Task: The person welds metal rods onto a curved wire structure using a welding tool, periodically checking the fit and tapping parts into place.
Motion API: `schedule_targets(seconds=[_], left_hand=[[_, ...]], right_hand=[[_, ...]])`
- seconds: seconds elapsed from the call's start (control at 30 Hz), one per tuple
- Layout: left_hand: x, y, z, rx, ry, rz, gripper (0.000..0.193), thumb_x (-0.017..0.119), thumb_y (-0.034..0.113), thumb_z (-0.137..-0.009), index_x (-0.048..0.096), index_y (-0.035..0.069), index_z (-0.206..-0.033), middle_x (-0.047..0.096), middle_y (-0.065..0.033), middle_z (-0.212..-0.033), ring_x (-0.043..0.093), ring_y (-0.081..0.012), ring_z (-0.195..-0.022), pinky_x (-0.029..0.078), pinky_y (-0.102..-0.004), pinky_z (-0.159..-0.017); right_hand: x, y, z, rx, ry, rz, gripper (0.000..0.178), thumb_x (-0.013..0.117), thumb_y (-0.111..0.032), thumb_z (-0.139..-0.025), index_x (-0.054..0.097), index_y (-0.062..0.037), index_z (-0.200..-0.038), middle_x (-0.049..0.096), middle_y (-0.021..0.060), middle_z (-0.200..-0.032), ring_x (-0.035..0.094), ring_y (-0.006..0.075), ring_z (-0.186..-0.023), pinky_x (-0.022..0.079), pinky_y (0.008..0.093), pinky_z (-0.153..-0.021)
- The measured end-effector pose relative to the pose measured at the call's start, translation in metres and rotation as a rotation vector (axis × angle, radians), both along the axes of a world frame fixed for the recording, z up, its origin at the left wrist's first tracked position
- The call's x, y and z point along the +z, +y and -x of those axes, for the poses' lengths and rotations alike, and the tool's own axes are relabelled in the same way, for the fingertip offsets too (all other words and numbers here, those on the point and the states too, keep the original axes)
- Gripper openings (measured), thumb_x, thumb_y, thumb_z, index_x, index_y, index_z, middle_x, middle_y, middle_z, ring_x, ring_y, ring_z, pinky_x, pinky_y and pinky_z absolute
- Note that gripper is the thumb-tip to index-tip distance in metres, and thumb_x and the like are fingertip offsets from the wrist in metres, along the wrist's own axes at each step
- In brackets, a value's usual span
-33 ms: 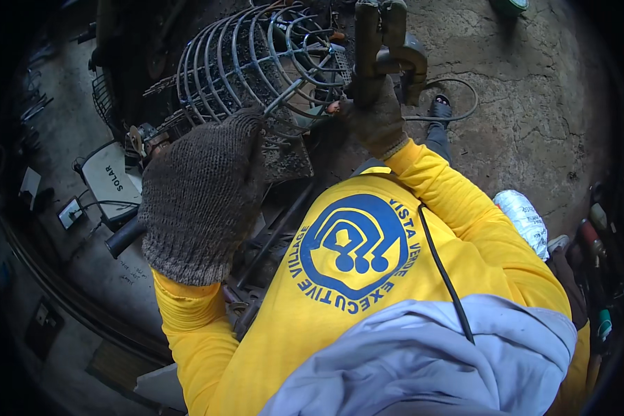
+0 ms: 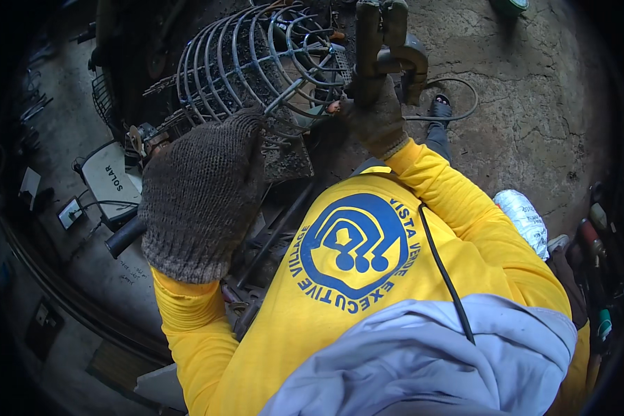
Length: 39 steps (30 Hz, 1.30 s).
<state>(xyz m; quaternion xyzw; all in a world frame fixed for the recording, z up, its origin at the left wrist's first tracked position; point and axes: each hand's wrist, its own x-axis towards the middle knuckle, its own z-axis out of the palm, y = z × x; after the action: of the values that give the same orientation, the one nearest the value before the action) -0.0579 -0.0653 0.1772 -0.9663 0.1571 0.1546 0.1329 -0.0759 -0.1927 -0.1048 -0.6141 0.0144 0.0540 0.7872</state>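
Head view: rod cage [image 2: 238,68] joined, remainder unclear; left hand [image 2: 202,191] and right hand [image 2: 378,125] near it, grips I cannot tell.

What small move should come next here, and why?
Probably ease the left hand slightly back from the wire cage: it overlaps the cage's lower edge in this view, hiding any contact, while the right hand is up beside the curved metal piece.

Rough, cracked, grey-brown concrete floor [image 2: 534,118] in dim light.
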Motion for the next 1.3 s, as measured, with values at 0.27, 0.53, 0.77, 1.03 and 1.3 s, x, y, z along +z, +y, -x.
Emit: schedule_targets(seconds=[0.27, 0.53, 0.77, 1.03, 1.3], left_hand=[[0.002, 0.013, -0.026, -0.129, 0.059, 0.006, 0.027, 0.067, 0.02, -0.088, 0.073, 0.013, -0.114, 0.071, -0.0124, -0.088, 0.071, -0.0289, -0.08, 0.056, -0.0394, -0.073], [0.002, 0.024, -0.029, -0.145, 0.074, 0.144, 0.026, 0.07, 0.015, -0.087, 0.072, 0.008, -0.112, 0.072, -0.013, -0.089, 0.072, -0.0286, -0.081, 0.057, -0.0387, -0.074], [-0.001, 0.022, -0.03, -0.173, 0.038, 0.126, 0.024, 0.069, 0.014, -0.088, 0.073, 0.007, -0.11, 0.072, -0.0134, -0.09, 0.072, -0.0289, -0.081, 0.057, -0.0388, -0.074], [-0.009, 0.033, -0.027, -0.155, 0.002, 0.183, 0.022, 0.067, 0.015, -0.09, 0.072, 0.006, -0.11, 0.072, -0.0148, -0.09, 0.072, -0.0302, -0.082, 0.056, -0.0392, -0.074], [-0.009, 0.033, -0.029, -0.188, 0.008, 0.186, 0.021, 0.066, 0.016, -0.09, 0.072, 0.007, -0.108, 0.072, -0.0142, -0.09, 0.072, -0.0309, -0.084, 0.057, -0.0398, -0.075]], right_hand=[[0.001, -0.006, -0.001, -0.012, 0.007, 0.008, 0.076, 0.089, -0.028, -0.077, 0.046, -0.0028, -0.135, 0.059, 0.0093, -0.12, 0.059, 0.0213, -0.109, 0.048, 0.0339, -0.095], [0.0, -0.005, 0.002, -0.031, 0.027, -0.063, 0.074, 0.089, -0.026, -0.076, 0.047, -0.0042, -0.133, 0.061, 0.0087, -0.116, 0.059, 0.0192, -0.106, 0.049, 0.0335, -0.093], [-0.007, -0.003, 0.002, -0.039, 0.038, 0.013, 0.068, 0.09, -0.024, -0.075, 0.049, -0.0048, -0.126, 0.061, 0.0063, -0.106, 0.059, 0.0172, -0.098, 0.051, 0.0325, -0.086], [0.002, -0.005, 0.0, -0.06, 0.014, -0.03, 0.067, 0.092, -0.022, -0.072, 0.051, -0.0043, -0.122, 0.061, 0.0061, -0.105, 0.059, 0.0173, -0.095, 0.051, 0.033, -0.084], [-0.009, -0.007, -0.001, -0.054, -0.015, 0.04, 0.069, 0.093, -0.028, -0.07, 0.053, -0.0037, -0.12, 0.063, 0.0068, -0.102, 0.061, 0.0187, -0.092, 0.052, 0.0339, -0.082]])
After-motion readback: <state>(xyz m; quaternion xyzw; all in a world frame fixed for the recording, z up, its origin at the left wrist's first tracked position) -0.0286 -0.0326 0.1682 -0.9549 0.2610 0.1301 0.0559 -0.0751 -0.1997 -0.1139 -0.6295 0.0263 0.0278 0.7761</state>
